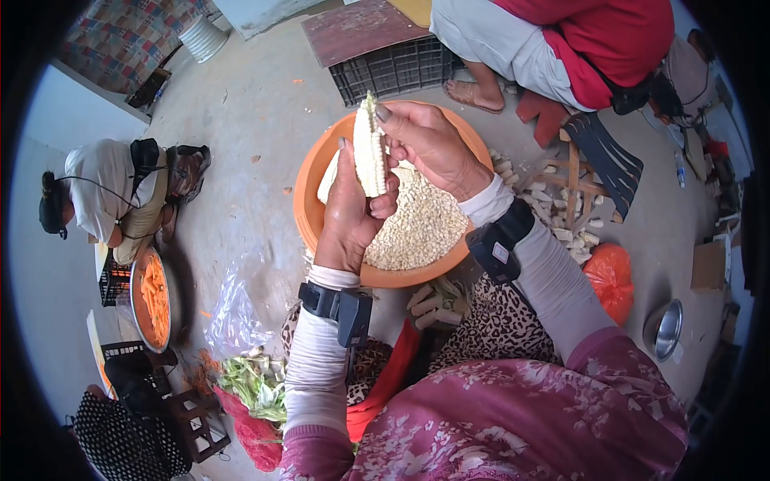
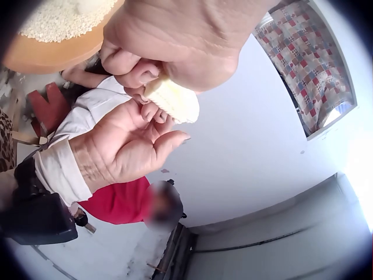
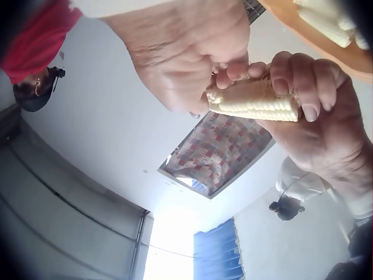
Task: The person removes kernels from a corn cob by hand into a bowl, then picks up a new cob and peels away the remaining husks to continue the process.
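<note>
Two hands on one corn cob (image 1: 370, 148) here: the left hand (image 1: 349, 212) wraps its fingers round the lower half, and the right hand (image 1: 429, 144) pinches the upper part with curled fingers. It's held upright over the orange basin (image 1: 309, 192) of loose kernels (image 1: 421, 228).

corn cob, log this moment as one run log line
left hand: grips corn cob, lower part | right hand: pinches its upper part | under: orange basin holding loose kernels
</note>
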The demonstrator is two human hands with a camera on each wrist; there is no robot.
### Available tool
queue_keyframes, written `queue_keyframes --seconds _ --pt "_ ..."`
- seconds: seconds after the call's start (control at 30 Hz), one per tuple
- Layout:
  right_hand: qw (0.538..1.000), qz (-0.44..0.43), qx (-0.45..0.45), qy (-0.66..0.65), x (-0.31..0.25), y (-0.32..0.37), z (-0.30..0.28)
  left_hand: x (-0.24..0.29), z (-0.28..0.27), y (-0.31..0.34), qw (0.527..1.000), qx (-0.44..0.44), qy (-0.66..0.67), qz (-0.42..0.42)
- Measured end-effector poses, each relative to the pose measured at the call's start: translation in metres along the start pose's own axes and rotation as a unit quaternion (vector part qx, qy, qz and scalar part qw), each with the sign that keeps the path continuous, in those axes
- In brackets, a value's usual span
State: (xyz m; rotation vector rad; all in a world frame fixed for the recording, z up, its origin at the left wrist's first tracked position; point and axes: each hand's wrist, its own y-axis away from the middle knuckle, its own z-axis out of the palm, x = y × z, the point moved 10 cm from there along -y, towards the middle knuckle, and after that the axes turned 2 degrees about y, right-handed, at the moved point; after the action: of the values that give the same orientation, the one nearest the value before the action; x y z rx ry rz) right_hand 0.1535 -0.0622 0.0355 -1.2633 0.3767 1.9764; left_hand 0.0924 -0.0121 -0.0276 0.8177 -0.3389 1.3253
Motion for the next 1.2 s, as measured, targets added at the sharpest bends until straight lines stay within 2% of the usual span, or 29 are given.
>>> queue_keyframes --seconds 0.03,0.1,0.27,0.4,0.67,0.73,0.9,0.97,1.03,1.1,1.2 --pt "1.000 0.000 -0.001 0.000 0.001 0.000 0.000 -0.001 -0.002 0.000 1.000 0.010 -0.001 -0.002" --pt "0.992 -0.007 0.017 0.129 0.001 0.000 -0.004 -0.002 -0.003 -0.001 1.000 0.019 -0.009 -0.004" --pt "0.992 0.018 0.030 0.122 0.007 0.002 -0.006 -0.004 -0.011 -0.001 0.999 0.042 -0.013 -0.011" --pt "0.998 0.026 0.003 0.066 0.012 0.000 -0.004 -0.004 -0.010 -0.001 1.000 0.021 -0.004 -0.010" --pt "0.998 0.025 -0.008 0.062 0.014 0.000 -0.003 -0.003 -0.009 0.000 1.000 0.014 0.004 -0.013" --pt "0.998 0.024 -0.012 0.060 0.013 0.000 -0.001 -0.007 -0.005 0.000 0.999 -0.020 0.031 -0.040" --pt "1.000 0.025 -0.019 -0.005 0.010 0.003 0.001 -0.002 -0.002 0.001 0.999 -0.023 0.030 -0.025" --pt "0.999 0.025 -0.017 0.040 0.008 0.003 0.003 -0.001 0.000 0.000 0.999 -0.027 0.028 -0.019" --pt "0.996 0.026 -0.017 0.084 0.010 0.003 0.005 -0.003 -0.007 -0.001 0.999 0.015 0.036 -0.015" --pt "0.988 0.026 0.020 0.149 0.016 0.002 -0.001 -0.005 -0.011 -0.002 0.999 0.025 0.026 -0.018" --pt "0.991 0.032 0.010 0.127 0.014 0.003 0.001 -0.004 -0.012 0.000 0.999 0.026 0.019 -0.019"
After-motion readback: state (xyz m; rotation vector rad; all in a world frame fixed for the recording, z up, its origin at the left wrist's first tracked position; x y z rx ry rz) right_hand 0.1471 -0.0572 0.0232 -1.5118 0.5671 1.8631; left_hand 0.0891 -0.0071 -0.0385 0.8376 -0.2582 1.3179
